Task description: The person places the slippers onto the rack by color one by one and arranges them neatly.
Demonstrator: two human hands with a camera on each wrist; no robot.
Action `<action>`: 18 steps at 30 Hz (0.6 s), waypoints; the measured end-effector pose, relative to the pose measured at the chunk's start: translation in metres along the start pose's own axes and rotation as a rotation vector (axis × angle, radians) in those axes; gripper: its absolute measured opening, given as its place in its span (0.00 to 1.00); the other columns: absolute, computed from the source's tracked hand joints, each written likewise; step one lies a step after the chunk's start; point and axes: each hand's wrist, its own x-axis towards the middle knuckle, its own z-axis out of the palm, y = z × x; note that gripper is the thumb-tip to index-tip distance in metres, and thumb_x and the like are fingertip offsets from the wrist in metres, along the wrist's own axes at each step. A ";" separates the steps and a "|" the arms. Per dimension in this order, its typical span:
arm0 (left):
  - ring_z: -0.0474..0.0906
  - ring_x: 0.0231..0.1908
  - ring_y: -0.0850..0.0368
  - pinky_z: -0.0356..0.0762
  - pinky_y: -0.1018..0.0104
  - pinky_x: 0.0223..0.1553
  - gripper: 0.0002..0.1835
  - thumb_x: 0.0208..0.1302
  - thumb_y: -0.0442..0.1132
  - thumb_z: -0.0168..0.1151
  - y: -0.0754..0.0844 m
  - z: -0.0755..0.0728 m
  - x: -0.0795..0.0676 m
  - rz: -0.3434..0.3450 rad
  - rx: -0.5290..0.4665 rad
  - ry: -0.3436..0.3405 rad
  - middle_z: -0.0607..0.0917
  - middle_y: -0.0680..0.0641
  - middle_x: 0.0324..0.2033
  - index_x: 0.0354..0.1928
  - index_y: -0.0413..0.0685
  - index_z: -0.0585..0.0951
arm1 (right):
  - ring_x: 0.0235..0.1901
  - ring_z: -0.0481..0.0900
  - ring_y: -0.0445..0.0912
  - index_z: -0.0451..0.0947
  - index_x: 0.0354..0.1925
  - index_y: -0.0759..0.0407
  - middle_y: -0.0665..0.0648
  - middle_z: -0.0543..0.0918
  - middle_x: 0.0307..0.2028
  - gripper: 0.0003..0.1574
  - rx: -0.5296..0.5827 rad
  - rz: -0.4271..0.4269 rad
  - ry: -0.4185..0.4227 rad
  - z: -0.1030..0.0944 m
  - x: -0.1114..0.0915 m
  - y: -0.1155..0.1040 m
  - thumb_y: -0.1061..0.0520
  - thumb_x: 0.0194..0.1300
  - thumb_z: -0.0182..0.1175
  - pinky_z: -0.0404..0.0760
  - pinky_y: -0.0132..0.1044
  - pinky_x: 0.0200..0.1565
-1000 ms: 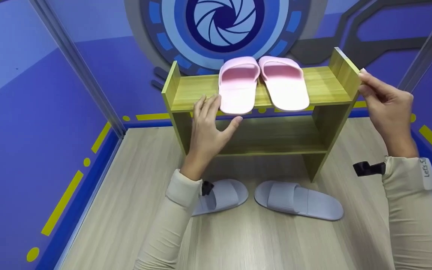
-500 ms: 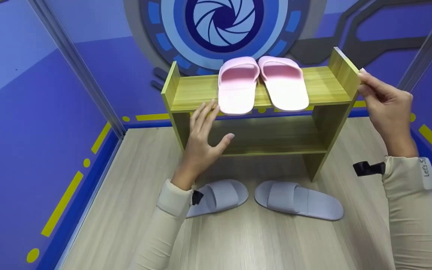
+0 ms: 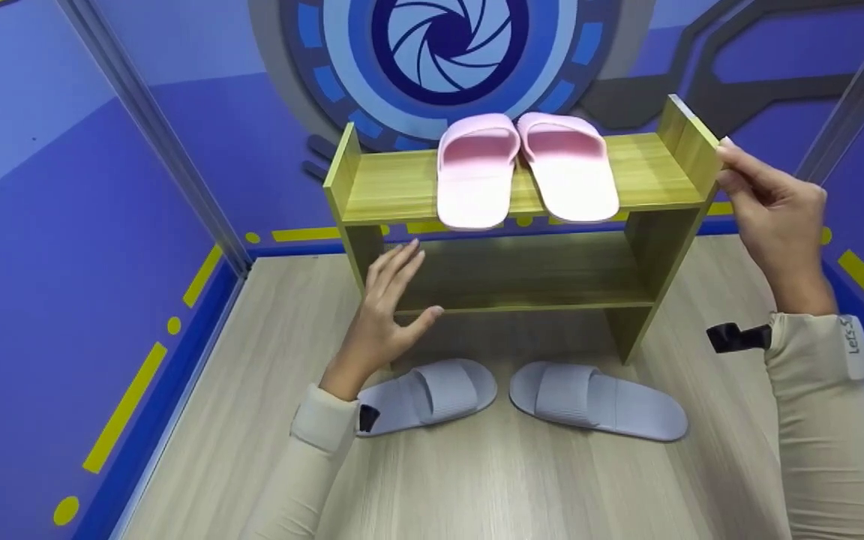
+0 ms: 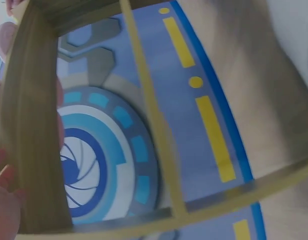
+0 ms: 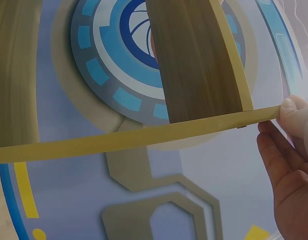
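Observation:
A wooden shoe rack (image 3: 529,270) stands against the back wall. On its top shelf sit two pink slippers (image 3: 475,184), side by side with their open heels at the front edge. My right hand (image 3: 781,221) pinches the rack's right side panel between thumb and fingers; the right wrist view shows the thumb (image 5: 289,112) on the panel's edge. In front of the rack's left part, my left hand (image 3: 381,311) hovers with spread fingers and holds nothing. Below it on the floor lies a grey slipper (image 3: 443,390), its heel partly covered by the left wrist.
A second grey slipper (image 3: 597,401) lies on the floor in front of the rack, to the right of the first. Blue patterned wall panels (image 3: 177,150) enclose the left, back and right sides of the light wooden floor (image 3: 477,487).
The left hand has drawn away from the left pink slipper, moving down and to the left. My right hand stays on the side panel, and the slippers have not moved.

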 end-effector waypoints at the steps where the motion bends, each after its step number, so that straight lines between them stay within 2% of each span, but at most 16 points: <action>1: 0.57 0.70 0.45 0.62 0.45 0.68 0.38 0.59 0.47 0.68 -0.002 -0.001 -0.004 -0.012 0.001 -0.019 0.66 0.43 0.70 0.68 0.42 0.67 | 0.40 0.81 0.25 0.84 0.48 0.61 0.51 0.84 0.50 0.16 -0.004 0.001 0.000 0.000 0.000 0.000 0.68 0.60 0.63 0.74 0.14 0.35; 7: 0.57 0.70 0.45 0.62 0.42 0.67 0.39 0.59 0.49 0.68 -0.011 -0.004 -0.024 -0.069 -0.005 -0.101 0.65 0.46 0.71 0.70 0.46 0.65 | 0.41 0.81 0.25 0.84 0.48 0.61 0.51 0.84 0.51 0.16 -0.011 0.003 -0.003 0.000 -0.001 -0.001 0.67 0.61 0.63 0.74 0.14 0.35; 10: 0.57 0.70 0.44 0.62 0.40 0.66 0.39 0.58 0.48 0.69 -0.016 -0.004 -0.032 -0.081 -0.007 -0.113 0.66 0.46 0.70 0.69 0.45 0.66 | 0.40 0.81 0.25 0.83 0.48 0.61 0.51 0.84 0.51 0.16 -0.007 0.002 0.002 0.000 -0.001 0.000 0.67 0.60 0.63 0.74 0.14 0.34; 18: 0.62 0.68 0.41 0.65 0.41 0.64 0.39 0.57 0.48 0.70 -0.030 -0.001 -0.061 -0.084 -0.021 -0.134 0.68 0.46 0.69 0.69 0.47 0.67 | 0.44 0.82 0.27 0.83 0.48 0.63 0.52 0.84 0.50 0.16 0.021 0.007 0.008 0.000 0.000 0.004 0.67 0.60 0.63 0.76 0.14 0.39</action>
